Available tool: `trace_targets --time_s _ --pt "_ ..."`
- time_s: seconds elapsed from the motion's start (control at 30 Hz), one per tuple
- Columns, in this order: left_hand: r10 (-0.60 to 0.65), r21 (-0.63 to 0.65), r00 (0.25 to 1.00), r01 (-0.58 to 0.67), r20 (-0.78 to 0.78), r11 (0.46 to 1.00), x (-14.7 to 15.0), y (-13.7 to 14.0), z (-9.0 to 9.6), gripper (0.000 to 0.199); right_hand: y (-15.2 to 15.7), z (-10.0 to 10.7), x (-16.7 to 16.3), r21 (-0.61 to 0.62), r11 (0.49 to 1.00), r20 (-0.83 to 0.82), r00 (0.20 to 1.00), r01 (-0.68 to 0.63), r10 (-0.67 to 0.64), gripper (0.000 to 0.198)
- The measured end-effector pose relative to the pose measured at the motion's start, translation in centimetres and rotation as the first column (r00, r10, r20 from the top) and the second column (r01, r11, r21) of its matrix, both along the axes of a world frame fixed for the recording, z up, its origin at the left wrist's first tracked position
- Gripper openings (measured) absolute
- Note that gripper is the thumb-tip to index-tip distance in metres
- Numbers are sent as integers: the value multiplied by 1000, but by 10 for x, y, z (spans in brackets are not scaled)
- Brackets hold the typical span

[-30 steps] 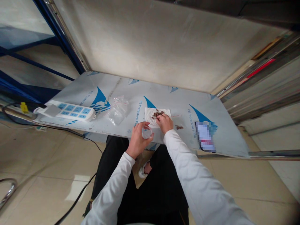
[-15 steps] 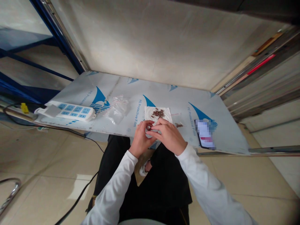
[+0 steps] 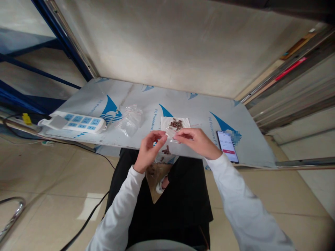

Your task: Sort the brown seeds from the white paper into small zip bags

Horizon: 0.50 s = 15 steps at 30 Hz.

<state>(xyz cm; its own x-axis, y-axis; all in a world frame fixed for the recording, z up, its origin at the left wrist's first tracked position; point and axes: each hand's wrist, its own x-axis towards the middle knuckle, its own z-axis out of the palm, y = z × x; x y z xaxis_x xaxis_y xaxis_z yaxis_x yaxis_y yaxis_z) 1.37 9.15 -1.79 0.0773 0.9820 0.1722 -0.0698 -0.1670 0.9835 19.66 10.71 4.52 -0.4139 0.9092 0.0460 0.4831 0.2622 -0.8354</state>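
My left hand [image 3: 152, 146] pinches thumb and fingers at one side of a small clear plastic bag [image 3: 170, 134]. From the other side, my right hand [image 3: 198, 142] closes its fingertips on the same bag, whose outline is faint. A few small reddish-brown pieces [image 3: 165, 150] show below the fingertips by the table's front edge; whether they are inside the bag I cannot tell. Just beyond my hands, a pile of similar short brown pieces [image 3: 176, 124] lies on a white sheet [image 3: 165, 121].
Several empty clear bags [image 3: 131, 120] lie on the film-covered table [image 3: 183, 104], left of the sheet. Farther left is a white power strip [image 3: 83, 122] with a black cable [image 3: 86, 223]. A phone [image 3: 228, 146] rests to the right, near the front edge.
My hands were close together with fingers overlapping; now they are farther apart, the left one shifted left and the right one right. Brown pieces and clear plastic have come into view between them.
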Motion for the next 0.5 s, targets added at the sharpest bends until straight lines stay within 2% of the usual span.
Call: trace_targets --time_s 0.07,0.13,0.2,0.27,0.3,0.4,0.5 --pt "43 -66 997 -38 69 997 1 3 -2 23 2 -1 3 -31 999 -35 999 -32 31 22" --pt "79 -107 990 -67 117 992 4 4 -4 23 8 -10 7 -27 1000 -82 997 1 -4 22" --pt "104 -139 983 -84 149 987 6 5 -7 23 19 -31 13 47 986 -60 986 158 -155 26" --pt "120 -152 980 -96 157 984 6 4 -10 23 33 -59 22 178 929 65 938 324 -340 25" --pt "129 -155 979 -105 159 982 5 4 -11 23 40 -73 26 230 908 153 909 349 -388 23" --pt "160 -162 973 -133 168 978 1 4 -15 22 55 -110 33 283 905 283 874 318 -396 21" --pt "180 -173 968 -150 172 973 -1 4 -19 21 60 -129 33 306 907 330 861 291 -388 18"
